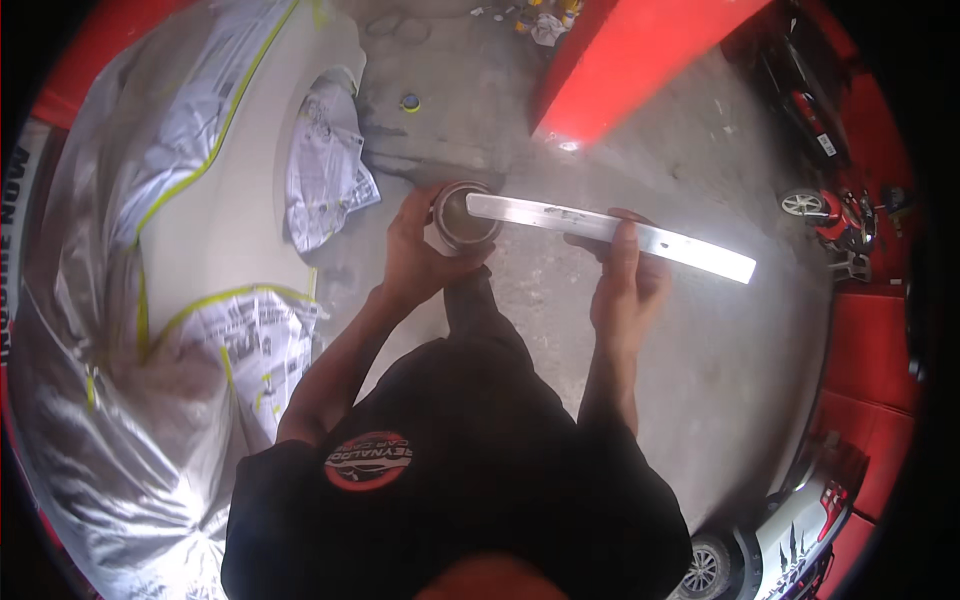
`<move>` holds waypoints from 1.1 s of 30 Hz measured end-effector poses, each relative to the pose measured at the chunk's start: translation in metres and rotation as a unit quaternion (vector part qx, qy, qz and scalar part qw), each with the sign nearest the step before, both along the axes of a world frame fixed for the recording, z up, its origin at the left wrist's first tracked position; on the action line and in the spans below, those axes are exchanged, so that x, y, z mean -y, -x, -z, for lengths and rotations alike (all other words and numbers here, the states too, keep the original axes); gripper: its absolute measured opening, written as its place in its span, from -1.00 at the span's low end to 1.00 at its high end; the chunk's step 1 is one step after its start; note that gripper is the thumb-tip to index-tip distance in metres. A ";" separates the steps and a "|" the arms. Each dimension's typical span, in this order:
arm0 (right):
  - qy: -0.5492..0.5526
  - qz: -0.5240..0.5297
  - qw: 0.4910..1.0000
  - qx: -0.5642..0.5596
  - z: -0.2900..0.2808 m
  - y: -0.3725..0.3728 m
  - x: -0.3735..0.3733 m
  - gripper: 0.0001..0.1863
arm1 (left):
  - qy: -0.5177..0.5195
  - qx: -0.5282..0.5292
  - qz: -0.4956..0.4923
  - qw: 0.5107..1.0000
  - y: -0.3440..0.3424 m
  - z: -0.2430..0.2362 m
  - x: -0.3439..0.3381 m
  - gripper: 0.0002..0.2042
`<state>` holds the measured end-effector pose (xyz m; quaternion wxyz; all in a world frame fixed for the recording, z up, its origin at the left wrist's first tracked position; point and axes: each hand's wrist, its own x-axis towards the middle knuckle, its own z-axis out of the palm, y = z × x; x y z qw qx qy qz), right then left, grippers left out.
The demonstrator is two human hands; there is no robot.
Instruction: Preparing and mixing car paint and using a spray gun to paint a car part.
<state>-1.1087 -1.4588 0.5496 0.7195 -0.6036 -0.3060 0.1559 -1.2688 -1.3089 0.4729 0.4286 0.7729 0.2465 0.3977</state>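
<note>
Gripping can (466,230) in left hand (418,242), metal strip (575,221) in right hand (628,285); overlapping rim with tip, over wide floor (725,365) beside masked car (262,140).

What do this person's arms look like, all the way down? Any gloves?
No gloves: the left grip and right grip are bare hands. The forearms are bare too, below short black sleeves. The black shirt has a round badge in red and white.

A: Exposure?
B: Floor (720,380) moderately lit; shirt (480,450) sinks near black.
A: Glare?
B: Metal strip (580,222) blown white at its right end; plastic sheeting (175,500) flares, lower left.
A: Optics?
B: Edges bow, corners black, distant detail soft.
</note>
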 end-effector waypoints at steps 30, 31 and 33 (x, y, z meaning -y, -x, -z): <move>-0.119 0.000 0.873 -0.473 0.057 -0.480 -0.736 -0.76 | 0.083 0.027 -0.025 0.996 -0.441 -0.027 -0.807 -0.29; -0.122 0.006 0.873 -0.473 0.061 -0.495 -0.753 -0.76 | 0.083 0.026 -0.018 0.996 -0.456 -0.027 -0.830 -0.29; -0.137 0.035 0.850 -0.507 0.071 -0.524 -0.789 -0.80 | 0.106 0.079 0.020 0.991 -0.486 -0.024 -0.871 -0.29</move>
